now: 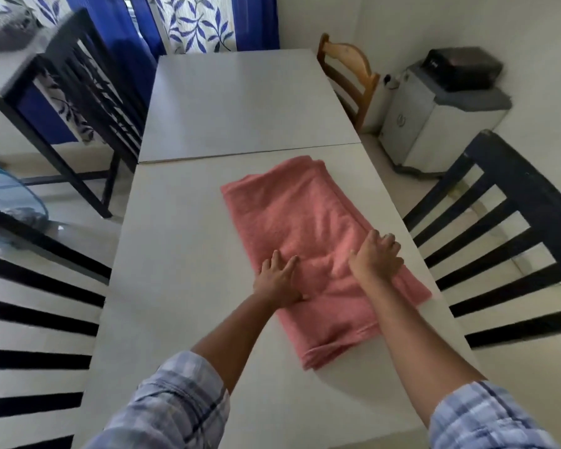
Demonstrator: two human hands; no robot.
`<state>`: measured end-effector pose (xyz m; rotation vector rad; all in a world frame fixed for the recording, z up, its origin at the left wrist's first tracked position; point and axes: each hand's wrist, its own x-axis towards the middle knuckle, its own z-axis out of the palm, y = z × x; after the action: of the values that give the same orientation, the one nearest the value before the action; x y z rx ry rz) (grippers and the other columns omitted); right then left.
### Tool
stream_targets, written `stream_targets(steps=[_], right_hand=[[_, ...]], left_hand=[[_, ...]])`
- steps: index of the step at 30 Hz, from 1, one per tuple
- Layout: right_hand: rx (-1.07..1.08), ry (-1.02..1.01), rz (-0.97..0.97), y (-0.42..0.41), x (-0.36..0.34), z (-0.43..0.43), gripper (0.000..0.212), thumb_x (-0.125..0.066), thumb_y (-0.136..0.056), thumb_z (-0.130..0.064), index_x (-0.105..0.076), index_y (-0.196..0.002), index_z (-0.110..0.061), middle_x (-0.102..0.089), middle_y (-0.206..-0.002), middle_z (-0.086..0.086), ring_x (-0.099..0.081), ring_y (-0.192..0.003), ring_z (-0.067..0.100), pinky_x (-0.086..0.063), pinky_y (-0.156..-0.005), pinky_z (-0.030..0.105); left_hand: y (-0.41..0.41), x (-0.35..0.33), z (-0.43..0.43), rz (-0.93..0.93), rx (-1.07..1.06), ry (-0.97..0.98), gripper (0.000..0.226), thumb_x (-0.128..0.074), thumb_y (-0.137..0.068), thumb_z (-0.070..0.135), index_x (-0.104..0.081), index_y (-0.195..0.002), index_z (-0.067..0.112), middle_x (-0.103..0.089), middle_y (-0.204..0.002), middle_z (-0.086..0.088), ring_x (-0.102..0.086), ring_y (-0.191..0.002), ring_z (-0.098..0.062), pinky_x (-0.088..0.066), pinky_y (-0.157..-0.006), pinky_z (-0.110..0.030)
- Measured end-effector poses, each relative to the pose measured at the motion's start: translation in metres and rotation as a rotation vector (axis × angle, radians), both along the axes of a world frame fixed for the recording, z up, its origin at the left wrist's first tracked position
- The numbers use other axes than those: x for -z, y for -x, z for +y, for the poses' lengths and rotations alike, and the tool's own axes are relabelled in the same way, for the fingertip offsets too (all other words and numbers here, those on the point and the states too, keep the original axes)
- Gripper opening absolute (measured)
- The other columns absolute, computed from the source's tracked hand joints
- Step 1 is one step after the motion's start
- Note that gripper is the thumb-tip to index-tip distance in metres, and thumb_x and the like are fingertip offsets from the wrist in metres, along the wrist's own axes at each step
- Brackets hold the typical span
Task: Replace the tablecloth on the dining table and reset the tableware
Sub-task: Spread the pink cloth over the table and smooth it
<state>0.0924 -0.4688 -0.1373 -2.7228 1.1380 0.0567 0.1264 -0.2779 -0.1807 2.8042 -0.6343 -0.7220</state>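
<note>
White dining table (191, 254) fills frame centre. Left hand (277, 280) flat, fingers spread, pressing folded pink tablecloth (305, 222). Right hand (376, 257) beside it on cloth, fingers bent, perhaps pinching fold; too blurred to tell. Cloth's long axis runs from centre frame to lower right, with most of cloth up-frame of both hands.

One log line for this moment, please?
step: cloth not yet spread | left hand: presses folded pink terry cloth | right hand: rests on same cloth | place: white dining table

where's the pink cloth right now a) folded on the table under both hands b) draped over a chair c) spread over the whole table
a: the pink cloth lies folded on the white table, with the left hand and right hand resting on its near half.
</note>
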Motion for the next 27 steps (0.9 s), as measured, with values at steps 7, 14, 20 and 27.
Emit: stream_targets(steps=[7, 14, 20, 27], right_hand=[[-0.046, -0.237, 0.01, 0.005, -0.004, -0.019, 0.035, -0.066, -0.083, -0.03, -0.06, -0.109, -0.007, -0.066, -0.107, 0.013, -0.063, -0.097, 0.032, -0.052, -0.082, 0.037], [-0.429, -0.833, -0.249, -0.053, -0.053, 0.091, 0.025, -0.059, -0.08, -0.015, -0.065, -0.1, -0.003, -0.07, -0.101, 0.014, -0.067, -0.094, 0.028, -0.053, -0.087, 0.037], [-0.623, -1.119, -0.242, -0.077, -0.063, 0.161, 0.027, -0.059, -0.093, -0.021, -0.067, -0.112, -0.003, -0.065, -0.094, -0.002, -0.06, -0.081, 0.005, -0.048, -0.075, 0.019], [-0.499, -0.379, 0.311, -0.042, 0.02, 0.124, 0.069, -0.057, -0.086, -0.052, -0.026, -0.146, -0.038, -0.01, -0.157, 0.012, -0.014, -0.143, 0.038, -0.024, -0.108, 0.059]], left_hand=[[-0.039, -0.011, -0.003, 0.139, 0.056, 0.078, 0.09, -0.062, -0.083, 0.055, -0.006, -0.152, 0.036, 0.003, -0.16, -0.01, -0.011, -0.145, -0.035, -0.017, -0.116, -0.042], [-0.073, -0.102, 0.021, 0.714, -0.595, 1.017, 0.051, -0.054, -0.084, 0.062, -0.051, -0.121, 0.026, -0.063, -0.105, -0.008, -0.064, -0.095, -0.024, -0.053, -0.087, -0.041], [-0.091, -0.108, 0.126, 0.169, -0.973, 1.008, 0.023, -0.053, -0.078, -0.013, -0.055, -0.072, 0.01, -0.055, -0.067, -0.008, -0.053, -0.06, -0.02, -0.047, -0.044, -0.017], [-0.059, -0.047, 0.217, -0.101, -1.194, 0.172, 0.054, -0.064, -0.083, 0.02, -0.04, -0.129, 0.006, -0.048, -0.129, -0.02, -0.045, -0.121, -0.04, -0.042, -0.098, -0.047]])
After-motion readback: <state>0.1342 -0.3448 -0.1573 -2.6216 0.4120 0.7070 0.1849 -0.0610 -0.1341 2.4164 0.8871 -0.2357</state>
